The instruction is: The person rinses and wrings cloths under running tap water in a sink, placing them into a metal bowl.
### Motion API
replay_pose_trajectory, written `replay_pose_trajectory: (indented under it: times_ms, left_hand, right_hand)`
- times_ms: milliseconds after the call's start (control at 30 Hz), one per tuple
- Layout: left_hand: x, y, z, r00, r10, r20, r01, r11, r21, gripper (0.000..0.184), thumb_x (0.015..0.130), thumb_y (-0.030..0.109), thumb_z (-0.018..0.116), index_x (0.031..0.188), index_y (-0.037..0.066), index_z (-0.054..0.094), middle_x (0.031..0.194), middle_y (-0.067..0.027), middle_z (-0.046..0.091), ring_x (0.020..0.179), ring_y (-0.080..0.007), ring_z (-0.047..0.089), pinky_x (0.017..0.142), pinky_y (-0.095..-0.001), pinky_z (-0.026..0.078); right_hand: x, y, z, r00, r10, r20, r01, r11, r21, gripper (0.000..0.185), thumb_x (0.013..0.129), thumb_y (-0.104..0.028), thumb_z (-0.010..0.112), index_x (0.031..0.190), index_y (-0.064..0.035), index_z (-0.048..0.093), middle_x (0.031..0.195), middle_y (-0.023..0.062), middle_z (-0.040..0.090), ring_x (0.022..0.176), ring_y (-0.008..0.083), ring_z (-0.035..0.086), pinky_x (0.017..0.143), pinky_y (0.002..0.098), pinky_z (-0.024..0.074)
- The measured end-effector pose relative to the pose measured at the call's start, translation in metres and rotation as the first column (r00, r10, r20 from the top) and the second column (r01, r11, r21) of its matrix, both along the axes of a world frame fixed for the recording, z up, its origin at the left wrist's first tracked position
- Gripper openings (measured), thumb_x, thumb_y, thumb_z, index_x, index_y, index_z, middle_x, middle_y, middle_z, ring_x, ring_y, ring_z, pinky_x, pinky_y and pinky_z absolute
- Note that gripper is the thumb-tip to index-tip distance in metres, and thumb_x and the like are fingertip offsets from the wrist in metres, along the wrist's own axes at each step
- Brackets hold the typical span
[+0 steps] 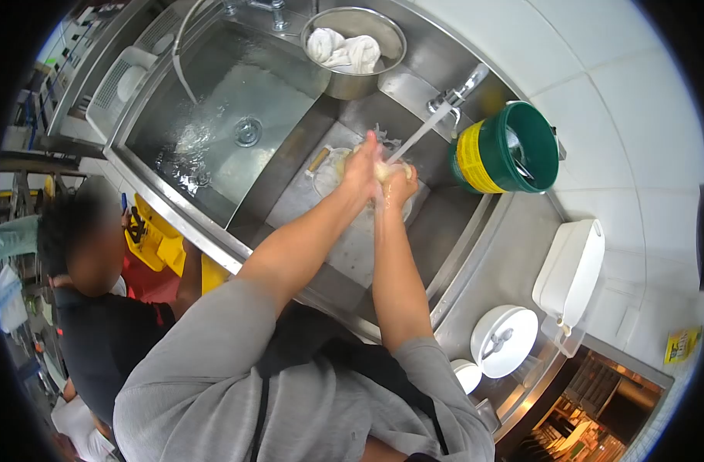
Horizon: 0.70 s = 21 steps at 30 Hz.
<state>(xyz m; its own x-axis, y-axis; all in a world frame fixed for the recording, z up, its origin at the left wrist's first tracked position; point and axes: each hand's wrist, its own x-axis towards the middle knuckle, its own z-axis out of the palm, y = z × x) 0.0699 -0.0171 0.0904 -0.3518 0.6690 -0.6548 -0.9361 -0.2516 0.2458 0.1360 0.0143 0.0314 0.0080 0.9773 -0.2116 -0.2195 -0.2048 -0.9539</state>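
Observation:
Over the right-hand sink basin [352, 266], a stream of water from the faucet [456, 94] runs down onto both my hands. My left hand [361, 168] is raised beside a pale, wet item [384, 171], touching it. My right hand [398, 183] has its fingers curled round that same item. What the item is cannot be made out. Below my left hand, a strainer-like object with a wooden handle [318, 160] lies in the basin, partly hidden by the hand.
A water-filled basin [248, 100] lies left. A metal pot [353, 83] with white cloths stands behind. Right are a green bucket [531, 146], a white container [569, 269] and white bowls [504, 340]. Another person [98, 323] is at the left.

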Motion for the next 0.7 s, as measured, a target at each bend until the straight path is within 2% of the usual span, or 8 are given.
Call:
replay_pose_trajectory:
  times_ms: [100,133,233,267,400,500,567,700]
  left_hand:
    - [-0.019,0.0,-0.02,0.978,-0.089,0.191,0.034,0.961,0.275,0.033,0.093,0.038,0.068,0.08,0.012,0.053,0.066,-0.0012,0.052,0.061,-0.0224,0.055,0.06,-0.0389,0.05]
    - [-0.023,0.004,-0.017,0.992,-0.121,-0.016,0.122,0.978,0.171,0.03,0.092,0.04,0.068,0.087,0.012,0.059,0.063,-0.0003,0.054,0.063,-0.02,0.057,0.063,-0.0365,0.05]
    - [-0.025,-0.003,-0.014,0.535,-0.37,-0.759,0.147,0.926,-0.348,0.032,0.092,0.041,0.068,0.1,0.01,0.064,0.073,-0.0023,0.062,0.069,-0.0181,0.061,0.066,-0.0338,0.051]
    - [-0.018,-0.003,-0.017,0.47,-0.373,-0.8,-0.112,0.874,-0.473,0.031,0.095,0.036,0.064,0.11,0.008,0.065,0.09,-0.0057,0.069,0.081,-0.0178,0.066,0.071,-0.0323,0.054]
    - [-0.01,-0.029,-0.048,0.9,-0.436,-0.015,0.435,0.893,0.114,0.023,0.101,0.021,0.051,0.112,0.004,0.061,0.106,-0.0121,0.066,0.093,-0.0245,0.067,0.082,-0.0385,0.058]
    - [-0.001,-0.042,-0.004,0.963,-0.267,0.03,0.268,0.962,-0.052,0.018,0.093,0.005,0.053,0.11,-0.001,0.057,0.099,-0.0152,0.064,0.088,-0.0254,0.066,0.076,-0.0412,0.057]
    - [0.01,-0.046,0.034,0.946,-0.205,-0.249,0.15,0.963,-0.222,0.02,0.093,-0.001,0.044,0.101,-0.001,0.062,0.103,-0.015,0.066,0.089,-0.0267,0.067,0.078,-0.0397,0.056]
    - [0.024,-0.063,0.06,0.585,-0.252,-0.771,0.079,0.964,-0.255,0.019,0.082,-0.009,0.05,0.083,0.002,0.066,0.087,-0.012,0.066,0.08,-0.0243,0.066,0.071,-0.0358,0.054]
  right_hand:
    - [-0.009,0.003,0.027,0.905,-0.063,-0.421,-0.121,0.91,-0.396,0.017,0.093,-0.006,0.056,0.107,0.0032,0.06,0.106,0.0127,0.065,0.088,0.0247,0.066,0.078,0.0367,0.0556]
    - [-0.005,0.006,0.034,0.834,0.065,-0.548,-0.343,0.839,-0.422,0.024,0.095,-0.006,0.055,0.117,0.0031,0.056,0.114,0.0132,0.062,0.095,0.0266,0.066,0.083,0.0385,0.0549]
    - [-0.003,-0.004,0.044,0.994,0.103,-0.046,-0.109,0.978,-0.175,0.023,0.093,-0.012,0.057,0.113,-0.0019,0.062,0.104,0.01,0.064,0.092,0.0244,0.064,0.081,0.0398,0.0537]
    - [0.002,-0.005,0.048,0.972,0.139,0.19,-0.158,0.984,0.087,0.017,0.092,-0.014,0.059,0.105,-0.0034,0.065,0.097,0.0104,0.065,0.087,0.0263,0.065,0.076,0.0401,0.0528]
    - [0.023,-0.032,0.065,0.773,0.141,0.619,-0.59,0.52,0.618,0.015,0.09,-0.018,0.064,0.086,-0.0038,0.064,0.083,0.0126,0.063,0.074,0.0272,0.061,0.066,0.0344,0.0486]
    - [0.022,-0.056,0.083,0.886,0.149,0.439,-0.406,0.707,0.579,0.023,0.095,-0.023,0.062,0.086,-0.0018,0.061,0.077,0.0083,0.063,0.069,0.0184,0.059,0.066,0.0339,0.0486]
    - [0.015,-0.064,0.09,0.99,0.132,0.039,-0.138,0.969,0.207,0.037,0.098,-0.035,0.059,0.077,-0.0055,0.056,0.076,0.0035,0.061,0.069,0.0173,0.058,0.066,0.0331,0.0494]
    - [0.012,-0.055,0.11,0.93,-0.056,-0.362,-0.115,0.894,-0.434,0.047,0.098,-0.049,0.055,0.07,-0.0123,0.048,0.072,0.0012,0.055,0.067,0.0157,0.055,0.064,0.0311,0.0477]
